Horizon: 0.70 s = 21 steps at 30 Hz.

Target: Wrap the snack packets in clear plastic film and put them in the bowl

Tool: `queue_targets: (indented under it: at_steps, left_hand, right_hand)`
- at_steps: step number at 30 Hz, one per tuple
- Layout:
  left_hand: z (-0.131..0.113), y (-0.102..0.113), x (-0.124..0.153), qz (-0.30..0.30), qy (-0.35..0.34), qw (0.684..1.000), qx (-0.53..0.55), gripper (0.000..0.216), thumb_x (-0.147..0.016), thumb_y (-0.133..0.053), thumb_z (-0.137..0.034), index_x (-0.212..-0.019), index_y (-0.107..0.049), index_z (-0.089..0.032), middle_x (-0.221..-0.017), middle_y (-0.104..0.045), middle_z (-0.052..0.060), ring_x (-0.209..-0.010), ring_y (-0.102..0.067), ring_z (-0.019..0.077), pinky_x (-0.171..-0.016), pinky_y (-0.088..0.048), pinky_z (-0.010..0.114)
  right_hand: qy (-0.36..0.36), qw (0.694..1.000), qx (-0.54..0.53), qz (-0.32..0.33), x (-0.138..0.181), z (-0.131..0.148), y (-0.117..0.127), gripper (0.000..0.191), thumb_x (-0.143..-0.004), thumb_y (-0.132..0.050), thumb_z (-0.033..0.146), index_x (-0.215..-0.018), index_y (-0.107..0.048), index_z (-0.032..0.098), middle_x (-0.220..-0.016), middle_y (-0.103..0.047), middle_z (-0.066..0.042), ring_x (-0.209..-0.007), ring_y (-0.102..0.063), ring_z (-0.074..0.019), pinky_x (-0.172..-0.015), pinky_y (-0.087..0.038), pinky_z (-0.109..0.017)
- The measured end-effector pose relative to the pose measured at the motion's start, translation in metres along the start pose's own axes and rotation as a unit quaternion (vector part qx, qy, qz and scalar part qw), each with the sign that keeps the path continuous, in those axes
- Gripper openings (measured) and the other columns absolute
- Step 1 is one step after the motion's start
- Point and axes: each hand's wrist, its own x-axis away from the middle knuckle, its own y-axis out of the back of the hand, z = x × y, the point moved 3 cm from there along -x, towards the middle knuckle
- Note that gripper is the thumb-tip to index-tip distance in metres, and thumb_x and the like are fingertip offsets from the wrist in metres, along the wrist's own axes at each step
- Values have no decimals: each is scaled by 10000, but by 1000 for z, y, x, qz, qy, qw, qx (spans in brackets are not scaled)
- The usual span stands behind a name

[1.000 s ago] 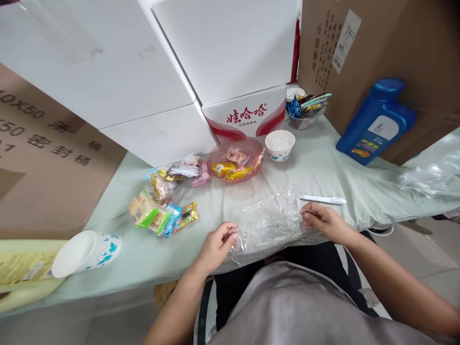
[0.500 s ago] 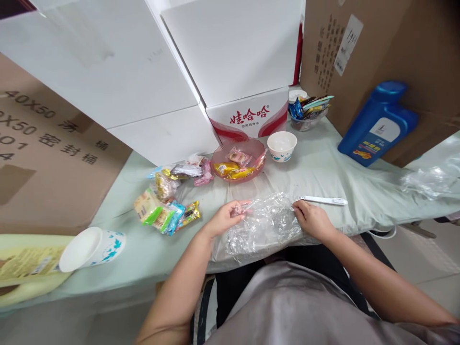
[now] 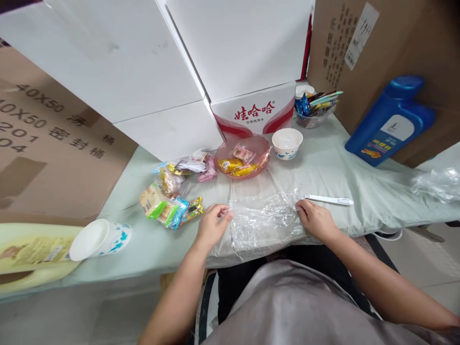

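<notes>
A clear, crinkled plastic bag [image 3: 268,220] lies spread at the table's front edge, between my hands. My left hand [image 3: 213,223] pinches its left edge between thumb and fingers. At the opposite edge, the fingers of my right hand [image 3: 316,220] are closed on the upper right corner. Just beyond that hand lies a white utility knife [image 3: 328,200]. Behind the bag stands a pink translucent bowl [image 3: 224,175] with yellow-wrapped and pink-wrapped snacks in it. Left of the bowl, several packaged snacks [image 3: 167,211] form a loose pile.
A paper cup [image 3: 287,151] stands right of the bowl; another paper cup [image 3: 115,238] lies tipped at the left by a yellow bottle [image 3: 36,254]. White boxes [image 3: 251,43] and cartons [image 3: 53,139] line the back. A blue bottle [image 3: 390,127] leans at right, near a full snack bowl [image 3: 316,120].
My left hand has moved slightly left and drawn the bag out flatter and wider. My right hand keeps its hold on the corner. The view has shifted a little.
</notes>
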Motion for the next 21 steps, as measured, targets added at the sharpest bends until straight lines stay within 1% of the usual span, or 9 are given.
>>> queue_targets:
  at_steps: [2,3,6,9,12,14,17,19,21]
  left_hand:
    - [-15,-9,11,58,-29,998,-21,267,-774,-676,-372,-988,-654,-214,-977,-632,48,-904,-596,208,-839,-477,346]
    - [-21,-12,15,70,-37,996,-30,247,-747,-705,-348,-951,-656,-217,-992,-625,48,-939,-589,219,-864,-470,359]
    - [-29,-14,21,67,-42,997,-7,79,-759,-657,-246,-749,-589,-206,-935,-619,42,-952,-580,218,-862,-464,358]
    - [-27,-12,26,69,-20,992,107,130,-786,-582,-199,-703,-482,-200,-970,-648,50,-960,-608,197,-849,-471,338]
    - [-23,-13,28,88,50,960,263,182,-787,-590,-237,-737,-418,-206,-903,-667,39,-871,-656,176,-780,-504,313]
    - [-21,-14,26,72,87,938,329,214,-759,-629,-260,-795,-425,-211,-825,-652,12,-756,-654,152,-684,-510,275]
    - [-21,-14,15,1,92,936,340,309,-702,-681,-239,-925,-469,-210,-830,-637,-1,-703,-617,119,-628,-487,227]
    - [-18,-16,6,-46,77,944,317,383,-693,-681,-223,-1022,-487,-210,-884,-633,9,-738,-609,113,-658,-488,225]
    - [-12,-22,-2,-73,71,954,280,445,-694,-665,-214,-1103,-489,-211,-903,-621,10,-736,-599,110,-673,-491,234]
  right_hand:
    - [0,1000,-3,-2,0,0,0,235,-965,-391,269,-998,-612,196,-940,-717,-59,-779,-678,-213,-619,-425,-290]
    - [0,1000,-6,-2,0,0,0,237,-963,-390,274,-995,-612,196,-938,-717,-61,-776,-678,-215,-621,-430,-291]
    - [7,999,-37,0,0,-2,4,250,-955,-374,282,-982,-608,197,-928,-714,-68,-789,-680,-221,-653,-453,-298]
    - [19,994,-106,1,3,-5,12,244,-936,-379,295,-956,-602,197,-884,-714,-69,-787,-683,-221,-690,-477,-309]
    - [-8,981,-193,26,8,-9,21,241,-935,-393,345,-936,-589,206,-782,-700,-40,-656,-674,-192,-632,-487,-297]
    - [-33,969,-242,43,10,-10,25,248,-941,-397,376,-950,-581,210,-766,-693,-21,-577,-657,-166,-594,-486,-283]
    - [-45,964,-262,24,8,-9,30,257,-942,-400,384,-975,-582,206,-784,-695,-20,-568,-652,-154,-583,-481,-272]
    - [-37,974,-223,-11,3,-7,32,244,-934,-410,359,-970,-594,202,-773,-698,-28,-628,-664,-172,-615,-477,-277]
    - [-29,987,-152,-36,-3,-5,30,226,-921,-423,318,-973,-606,196,-783,-708,-46,-713,-680,-201,-659,-472,-291]
